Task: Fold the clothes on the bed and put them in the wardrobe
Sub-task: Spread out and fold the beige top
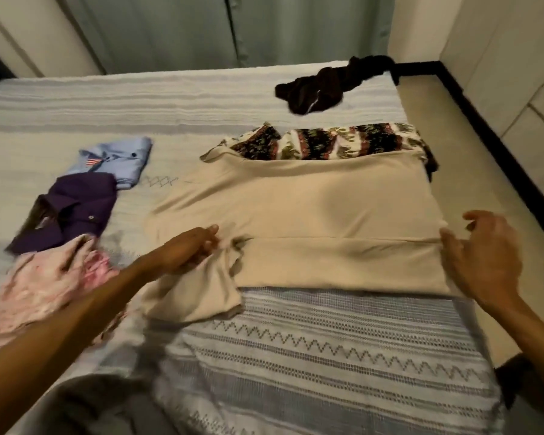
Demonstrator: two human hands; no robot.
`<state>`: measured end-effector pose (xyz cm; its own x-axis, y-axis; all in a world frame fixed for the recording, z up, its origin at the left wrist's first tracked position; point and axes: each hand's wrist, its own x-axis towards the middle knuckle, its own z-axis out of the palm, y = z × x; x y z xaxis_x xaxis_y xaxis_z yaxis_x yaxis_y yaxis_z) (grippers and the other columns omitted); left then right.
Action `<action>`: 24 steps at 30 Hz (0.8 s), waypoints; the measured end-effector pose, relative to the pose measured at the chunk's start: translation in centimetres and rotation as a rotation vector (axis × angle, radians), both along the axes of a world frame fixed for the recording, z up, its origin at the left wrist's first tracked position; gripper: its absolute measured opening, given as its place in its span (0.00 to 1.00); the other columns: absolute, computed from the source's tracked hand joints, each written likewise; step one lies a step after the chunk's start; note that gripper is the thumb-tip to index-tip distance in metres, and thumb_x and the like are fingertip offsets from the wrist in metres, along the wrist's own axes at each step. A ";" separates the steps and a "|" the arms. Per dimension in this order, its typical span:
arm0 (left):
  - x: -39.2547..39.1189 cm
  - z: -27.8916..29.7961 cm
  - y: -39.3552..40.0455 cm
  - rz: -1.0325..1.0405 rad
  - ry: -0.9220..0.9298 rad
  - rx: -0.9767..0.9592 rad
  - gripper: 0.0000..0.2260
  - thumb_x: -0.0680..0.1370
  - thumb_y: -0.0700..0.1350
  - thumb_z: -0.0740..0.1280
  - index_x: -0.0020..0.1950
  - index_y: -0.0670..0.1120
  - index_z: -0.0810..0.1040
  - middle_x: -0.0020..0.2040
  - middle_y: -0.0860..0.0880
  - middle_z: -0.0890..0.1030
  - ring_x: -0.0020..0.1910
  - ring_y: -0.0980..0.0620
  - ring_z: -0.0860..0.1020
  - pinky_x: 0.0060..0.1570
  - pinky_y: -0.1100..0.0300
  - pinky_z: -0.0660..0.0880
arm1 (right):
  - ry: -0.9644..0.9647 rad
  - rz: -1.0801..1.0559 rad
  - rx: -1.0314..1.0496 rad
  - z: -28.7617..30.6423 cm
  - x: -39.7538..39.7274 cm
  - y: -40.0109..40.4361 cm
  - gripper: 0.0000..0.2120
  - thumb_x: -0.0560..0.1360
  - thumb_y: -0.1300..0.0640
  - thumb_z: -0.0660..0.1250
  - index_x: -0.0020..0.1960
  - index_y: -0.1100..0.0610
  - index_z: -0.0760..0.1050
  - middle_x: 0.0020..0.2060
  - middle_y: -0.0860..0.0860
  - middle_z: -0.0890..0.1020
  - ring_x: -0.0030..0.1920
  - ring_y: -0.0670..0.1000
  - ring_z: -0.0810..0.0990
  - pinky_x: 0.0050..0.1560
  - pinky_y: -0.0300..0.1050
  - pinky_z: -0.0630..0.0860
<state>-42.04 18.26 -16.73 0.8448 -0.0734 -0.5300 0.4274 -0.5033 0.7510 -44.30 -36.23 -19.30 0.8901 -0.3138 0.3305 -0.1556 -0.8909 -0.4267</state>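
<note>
Covering the patterned garment, beige top.

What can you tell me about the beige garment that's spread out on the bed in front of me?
The beige garment is plain, soft-looking knit fabric, lying flat across the striped bedspread, with its near part folded over in a straight band. A sleeve trails loose at its near left corner. Its far edge overlaps a floral patterned cloth. The left hand pinches it by the sleeve; the right hand touches its right edge, fingers relaxed.
</note>
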 end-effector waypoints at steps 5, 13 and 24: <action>-6.5 -1.4 7.9 -0.094 -0.332 0.076 0.11 0.83 0.38 0.62 0.63 0.46 0.79 0.56 0.47 0.86 0.59 0.47 0.83 0.58 0.55 0.79 | 0.073 0.904 -0.008 0.8 -5.0 17.7 0.26 0.78 0.53 0.69 0.74 0.50 0.69 0.68 0.53 0.75 0.63 0.54 0.77 0.60 0.58 0.80; -12.0 -1.5 12.5 -0.413 -0.371 0.295 0.38 0.75 0.57 0.77 0.80 0.61 0.61 0.76 0.59 0.69 0.73 0.61 0.70 0.72 0.59 0.70 | -0.150 1.365 -0.627 -2.5 -2.3 36.5 0.08 0.80 0.59 0.63 0.57 0.56 0.78 0.49 0.53 0.82 0.50 0.59 0.81 0.58 0.58 0.73; -7.5 -2.7 10.0 0.120 -0.435 0.188 0.24 0.76 0.64 0.72 0.68 0.56 0.79 0.46 0.61 0.84 0.41 0.69 0.80 0.43 0.68 0.76 | 0.874 0.591 0.943 4.2 15.4 42.2 0.20 0.79 0.39 0.68 0.52 0.57 0.79 0.40 0.53 0.79 0.42 0.54 0.77 0.43 0.48 0.77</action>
<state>-49.58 28.29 -19.41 0.9876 0.1012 -0.1203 0.1572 -0.6134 0.7740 -28.94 6.01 -15.09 0.7717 0.3813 -0.5090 -0.3855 -0.3560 -0.8512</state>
